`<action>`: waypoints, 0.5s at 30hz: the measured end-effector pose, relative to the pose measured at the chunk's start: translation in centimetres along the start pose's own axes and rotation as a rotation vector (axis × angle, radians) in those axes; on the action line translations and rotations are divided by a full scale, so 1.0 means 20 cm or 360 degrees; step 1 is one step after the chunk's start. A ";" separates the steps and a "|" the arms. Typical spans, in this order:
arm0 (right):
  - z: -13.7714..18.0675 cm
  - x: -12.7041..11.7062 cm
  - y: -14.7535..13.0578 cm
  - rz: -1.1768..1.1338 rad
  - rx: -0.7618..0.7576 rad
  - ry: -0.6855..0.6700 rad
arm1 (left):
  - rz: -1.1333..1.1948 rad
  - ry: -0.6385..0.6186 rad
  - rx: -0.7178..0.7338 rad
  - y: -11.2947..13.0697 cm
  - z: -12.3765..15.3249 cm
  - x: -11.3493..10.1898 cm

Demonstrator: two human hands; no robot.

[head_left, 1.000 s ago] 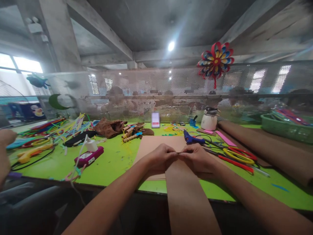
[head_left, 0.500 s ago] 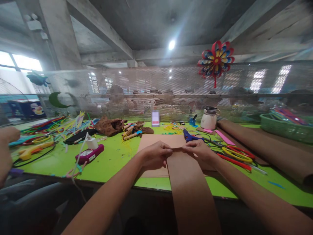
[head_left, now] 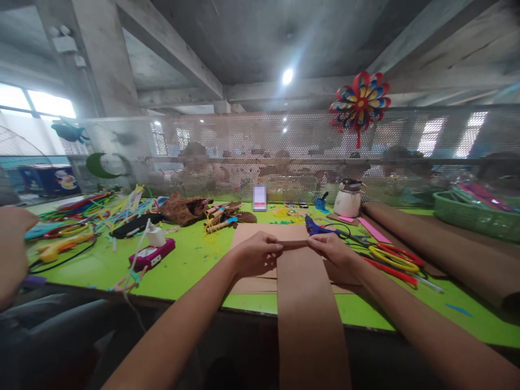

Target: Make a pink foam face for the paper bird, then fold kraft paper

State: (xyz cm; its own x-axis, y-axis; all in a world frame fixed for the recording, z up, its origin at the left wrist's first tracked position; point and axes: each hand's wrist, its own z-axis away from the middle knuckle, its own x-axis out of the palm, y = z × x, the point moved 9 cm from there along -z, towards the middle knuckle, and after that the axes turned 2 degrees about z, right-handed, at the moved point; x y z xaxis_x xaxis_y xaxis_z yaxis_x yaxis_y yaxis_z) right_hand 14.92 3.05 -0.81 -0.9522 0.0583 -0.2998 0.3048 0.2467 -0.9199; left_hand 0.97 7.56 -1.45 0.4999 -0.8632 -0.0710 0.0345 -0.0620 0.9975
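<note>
A long strip of brown kraft paper [head_left: 309, 309] hangs from between my hands over the table's front edge. Its far end is folded over into a narrow band. My left hand [head_left: 255, 253] pinches the left corner of that fold, and my right hand [head_left: 331, 249] pinches the right corner, thumbs toward each other. Beneath them, flat brown paper sheets [head_left: 249, 286] lie on the green table [head_left: 195, 276]. Just beyond my right hand rests a blue glue gun [head_left: 319, 226]. Scissors with yellow and red handles [head_left: 394, 257] lie to the right of that hand.
A purple power strip [head_left: 152, 254] with a white plug and cable sits left. A roll of brown paper [head_left: 439, 249], a white jug [head_left: 348, 199] and a green basket [head_left: 475, 214] stand right. Another person's arm [head_left: 12, 254] reaches in at far left, near a yellow glue gun [head_left: 65, 245].
My hands have moved slightly apart along the folded end, showing more of the band between them. The hanging strip has swung a little to the left.
</note>
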 end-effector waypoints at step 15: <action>0.04 0.03 0.03 0.0023 0.0073 -0.0004 | -0.0136 0.0126 0.0024 -0.02 -0.02 -0.02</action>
State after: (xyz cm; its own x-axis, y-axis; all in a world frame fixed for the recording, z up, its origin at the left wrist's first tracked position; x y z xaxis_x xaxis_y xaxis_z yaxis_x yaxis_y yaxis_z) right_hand 14.46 2.51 -1.66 -0.9477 0.0593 -0.3137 0.3192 0.2013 -0.9261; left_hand 1.14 8.11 -1.77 0.5626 -0.8121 -0.1550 0.0675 -0.1417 0.9876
